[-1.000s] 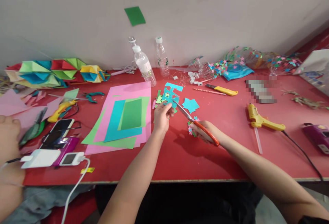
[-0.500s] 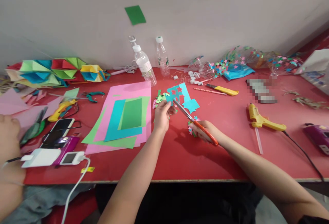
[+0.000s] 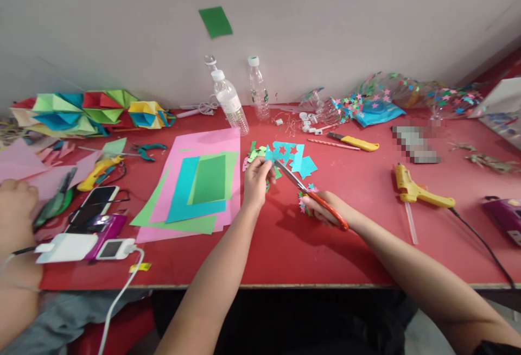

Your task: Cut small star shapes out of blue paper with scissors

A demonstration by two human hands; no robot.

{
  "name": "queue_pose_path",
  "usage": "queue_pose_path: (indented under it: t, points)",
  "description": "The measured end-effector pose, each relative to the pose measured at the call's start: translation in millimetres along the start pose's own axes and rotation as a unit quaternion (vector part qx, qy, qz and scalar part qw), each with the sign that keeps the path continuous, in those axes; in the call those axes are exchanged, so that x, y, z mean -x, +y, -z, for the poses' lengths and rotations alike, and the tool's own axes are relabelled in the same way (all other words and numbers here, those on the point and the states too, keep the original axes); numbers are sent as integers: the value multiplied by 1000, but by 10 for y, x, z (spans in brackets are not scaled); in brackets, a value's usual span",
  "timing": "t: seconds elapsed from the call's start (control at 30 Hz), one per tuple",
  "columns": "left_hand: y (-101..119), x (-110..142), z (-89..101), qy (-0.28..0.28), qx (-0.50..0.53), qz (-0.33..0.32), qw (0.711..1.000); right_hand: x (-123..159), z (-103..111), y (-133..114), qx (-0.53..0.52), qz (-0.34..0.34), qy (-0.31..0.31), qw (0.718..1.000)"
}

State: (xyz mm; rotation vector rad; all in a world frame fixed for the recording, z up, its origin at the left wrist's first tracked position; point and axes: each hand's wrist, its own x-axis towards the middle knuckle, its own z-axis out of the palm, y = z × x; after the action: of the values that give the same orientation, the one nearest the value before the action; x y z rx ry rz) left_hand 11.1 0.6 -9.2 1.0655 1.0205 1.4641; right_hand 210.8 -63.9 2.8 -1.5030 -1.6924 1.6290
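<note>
My left hand (image 3: 257, 181) pinches a small piece of blue paper (image 3: 269, 154) between thumb and fingers. Whether it joins the blue sheet with star-shaped holes (image 3: 288, 152) beside it, I cannot tell. Orange-handled scissors (image 3: 301, 185) are gripped in my right hand (image 3: 325, 208), their blade tips close to my left fingertips and the pinched paper. A larger blue paper star (image 3: 306, 167) lies right of the holed sheet. Small coloured stars (image 3: 302, 203) rest just beside my right hand, partly hidden by it. Green paper scraps (image 3: 255, 152) lie behind my left hand.
Stacked coloured sheets (image 3: 158, 224) lie to the left, near a phone (image 3: 93, 208) and another person's hand (image 3: 17, 208). Plastic bottles (image 3: 231, 102) stand by the wall. Rightward are a yellow utility knife (image 3: 360, 143) and a yellow glue gun (image 3: 423, 195) with its cord.
The star-holed blue sheet has shifted right, away from my left fingers, and lies differently. A small blue piece now shows at my left fingertips. The scissors have barely moved.
</note>
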Motion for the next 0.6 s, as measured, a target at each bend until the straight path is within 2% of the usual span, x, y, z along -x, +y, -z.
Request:
queue_pose_path:
  t: [0.6]
  points:
    - [-10,-52,84,-51,-23,1,998,54,76,-88,11,2,-12,1000]
